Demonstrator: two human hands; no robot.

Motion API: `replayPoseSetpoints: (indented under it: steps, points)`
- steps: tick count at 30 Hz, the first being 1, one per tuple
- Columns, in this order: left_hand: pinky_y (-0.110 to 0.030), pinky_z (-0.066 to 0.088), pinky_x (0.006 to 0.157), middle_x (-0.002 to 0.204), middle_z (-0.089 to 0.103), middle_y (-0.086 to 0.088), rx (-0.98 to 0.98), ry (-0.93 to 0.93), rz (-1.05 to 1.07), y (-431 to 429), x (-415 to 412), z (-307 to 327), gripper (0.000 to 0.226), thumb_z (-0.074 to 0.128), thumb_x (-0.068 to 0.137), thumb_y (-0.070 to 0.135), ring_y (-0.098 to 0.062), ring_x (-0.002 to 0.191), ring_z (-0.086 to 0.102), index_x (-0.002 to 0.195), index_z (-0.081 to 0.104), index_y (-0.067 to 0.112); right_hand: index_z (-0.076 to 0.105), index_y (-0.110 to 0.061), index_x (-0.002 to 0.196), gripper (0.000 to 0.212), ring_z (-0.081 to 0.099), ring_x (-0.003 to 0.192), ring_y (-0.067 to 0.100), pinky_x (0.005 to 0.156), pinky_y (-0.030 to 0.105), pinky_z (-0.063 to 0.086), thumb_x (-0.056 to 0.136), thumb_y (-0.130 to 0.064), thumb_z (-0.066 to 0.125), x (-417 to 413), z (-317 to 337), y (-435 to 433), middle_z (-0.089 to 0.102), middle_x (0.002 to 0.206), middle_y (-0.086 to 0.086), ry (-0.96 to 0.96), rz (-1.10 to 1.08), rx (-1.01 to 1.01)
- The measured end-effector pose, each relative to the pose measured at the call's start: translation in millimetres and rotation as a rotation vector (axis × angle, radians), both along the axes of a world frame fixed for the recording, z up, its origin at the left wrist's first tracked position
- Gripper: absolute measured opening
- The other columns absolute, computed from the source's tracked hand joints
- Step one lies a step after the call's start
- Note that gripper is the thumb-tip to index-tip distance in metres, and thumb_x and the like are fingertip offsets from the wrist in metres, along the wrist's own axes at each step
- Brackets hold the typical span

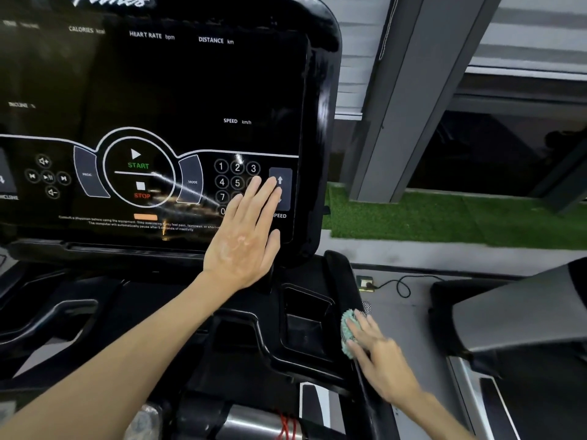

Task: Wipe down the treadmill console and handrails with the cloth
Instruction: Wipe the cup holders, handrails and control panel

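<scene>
The black treadmill console (165,90) fills the upper left, its panel showing START, STOP and a number keypad. My left hand (244,236) lies flat and open against the lower right of the panel, fingers over the keypad and the SPEED arrows. My right hand (378,354) presses a small teal cloth (347,328) onto the right handrail (341,274), which runs black along the right edge of the console base. The hand is blurred.
Two recessed cup holders (306,315) sit in the tray left of the handrail. A neighbouring treadmill (514,315) stands to the right. A floor socket with a black cable (390,284) lies between the machines. Grey pillars (409,100) and green turf (444,220) are behind.
</scene>
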State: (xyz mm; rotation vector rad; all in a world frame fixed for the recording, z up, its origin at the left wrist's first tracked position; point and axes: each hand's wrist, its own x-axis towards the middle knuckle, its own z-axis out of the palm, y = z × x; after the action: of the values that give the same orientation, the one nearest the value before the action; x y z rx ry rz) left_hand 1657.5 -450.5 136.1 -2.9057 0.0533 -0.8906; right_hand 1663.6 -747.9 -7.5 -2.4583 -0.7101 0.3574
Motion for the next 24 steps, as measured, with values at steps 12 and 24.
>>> replayPoseSetpoints:
  steps: [12,24]
  points:
    - [-0.044,0.018,0.119,0.160,0.018,-0.016,0.029,0.034,-0.004,2,-3,2,0.063,0.039,0.096,0.026,-0.030,0.149,0.011,0.150,0.023,-0.001,0.039,-0.016,0.146,0.045,0.020,0.146,0.024,0.115,0.031,0.020,0.102,-0.025,0.042,82,12,67,0.026,0.158,0.006,-0.039,-0.069,-0.046]
    - [-0.043,0.018,0.118,0.162,0.012,-0.006,0.280,0.112,-0.164,4,-3,-4,0.064,0.035,0.096,0.029,-0.026,0.149,0.015,0.154,0.017,0.009,0.036,-0.018,0.148,0.046,0.017,0.147,0.020,0.116,0.031,0.019,0.103,-0.025,0.041,43,9,35,0.022,0.158,0.002,-0.009,-0.079,-0.016]
